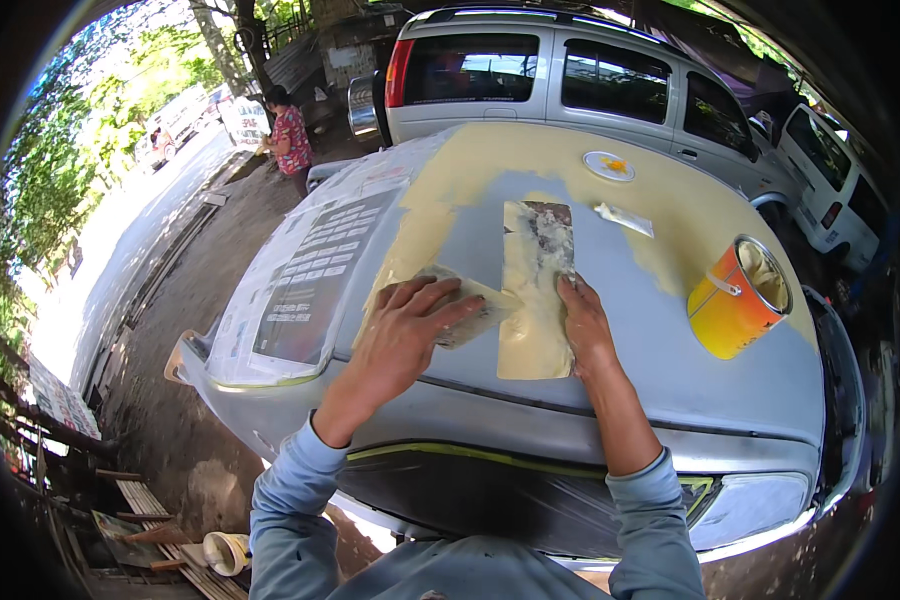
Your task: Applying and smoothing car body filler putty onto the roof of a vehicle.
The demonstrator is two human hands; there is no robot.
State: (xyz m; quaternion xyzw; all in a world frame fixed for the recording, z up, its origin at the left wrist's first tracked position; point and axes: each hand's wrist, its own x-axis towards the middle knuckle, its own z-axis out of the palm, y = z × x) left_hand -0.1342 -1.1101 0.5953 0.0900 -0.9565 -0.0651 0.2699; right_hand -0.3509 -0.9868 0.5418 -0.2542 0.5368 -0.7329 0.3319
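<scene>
Between my fingers and thumb, my left hand [392, 328] is closed on a flat, putty-smeared spreader [482, 312]. The spreader's edge meets a long rectangular mixing plate [533, 340], which is coated in cream putty with a dark patch bare near its far end. My right hand [588, 328] grips that plate by its right edge, thumb on top; its other fingers are mostly hidden. Both tools are above the grey car roof [690, 395], whose far and left parts carry cream filler [490, 150].
An orange-yellow can [725, 318] stands open on the roof at right. Beyond the plate lie a white tube [624, 220] and a round lid [608, 166] with yellow paste. Masking newspaper [305, 285] covers the left side. A silver van [570, 75] is parked behind; a person [290, 140] stands far left.
</scene>
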